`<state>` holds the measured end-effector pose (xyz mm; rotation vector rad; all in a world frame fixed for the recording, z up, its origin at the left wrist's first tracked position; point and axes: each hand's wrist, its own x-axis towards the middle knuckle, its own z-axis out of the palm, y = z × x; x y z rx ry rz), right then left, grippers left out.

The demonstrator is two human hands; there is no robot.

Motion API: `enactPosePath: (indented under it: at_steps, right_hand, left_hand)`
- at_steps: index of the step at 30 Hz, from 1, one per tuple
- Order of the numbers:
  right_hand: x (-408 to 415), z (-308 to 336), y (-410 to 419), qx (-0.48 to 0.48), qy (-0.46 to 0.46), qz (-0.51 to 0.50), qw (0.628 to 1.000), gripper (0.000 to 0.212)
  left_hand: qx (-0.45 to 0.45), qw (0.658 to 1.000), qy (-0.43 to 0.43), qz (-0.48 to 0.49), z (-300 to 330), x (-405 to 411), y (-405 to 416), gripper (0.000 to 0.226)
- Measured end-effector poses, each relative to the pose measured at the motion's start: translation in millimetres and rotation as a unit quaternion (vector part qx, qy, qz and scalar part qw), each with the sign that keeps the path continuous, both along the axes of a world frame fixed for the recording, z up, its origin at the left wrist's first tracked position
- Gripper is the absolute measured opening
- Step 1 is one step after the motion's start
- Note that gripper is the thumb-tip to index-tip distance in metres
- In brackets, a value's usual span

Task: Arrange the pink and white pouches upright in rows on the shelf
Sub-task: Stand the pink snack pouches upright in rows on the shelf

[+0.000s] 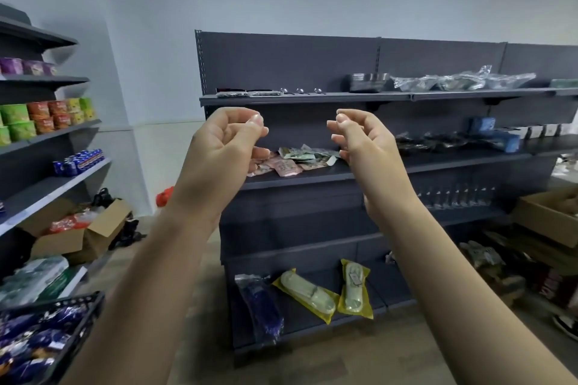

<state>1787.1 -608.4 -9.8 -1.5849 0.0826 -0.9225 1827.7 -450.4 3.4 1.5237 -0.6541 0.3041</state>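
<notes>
A loose heap of pink pouches point(283, 166) and white-green pouches point(300, 154) lies flat on the dark middle shelf point(438, 162) of the grey rack ahead. Both my arms are raised in front of it. My left hand point(226, 141) hovers at the heap's left side with loosely curled fingers and holds nothing. My right hand point(362, 141) hovers at the heap's right side, fingers also loosely curled and empty. Part of the heap is hidden behind my hands.
The top shelf point(312, 99) carries spoons, trays and clear bags. Dark packets and blue boxes point(488, 131) sit to the right on the middle shelf. Slippers in yellow bags point(308, 294) lie on the bottom shelf. A side rack of cups and cans point(47, 117) stands left; cardboard boxes point(93, 228) sit on the floor.
</notes>
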Motion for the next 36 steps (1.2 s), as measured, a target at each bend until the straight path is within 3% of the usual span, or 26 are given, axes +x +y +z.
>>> enactPosePath:
  at_steps: [14, 28, 36]
  right_hand:
    - [181.2, -36.0, -41.2, 0.028, 0.022, 0.028, 0.999, 0.008]
    - [373.1, -26.5, -159.2, 0.031, 0.015, 0.036, 0.999, 0.009]
    - [454.1, -44.3, -183.0, 0.019, 0.034, 0.066, 0.997, 0.010]
  left_hand:
    - [0.015, 0.999, 0.037, 0.012, -33.7, 171.9, -33.3, 0.012]
    - [0.046, 0.998, 0.023, 0.036, -20.9, 360.8, -153.9, 0.011]
    - [0.046, 0.997, 0.040, 0.054, -38.1, 433.5, -178.8, 0.011]
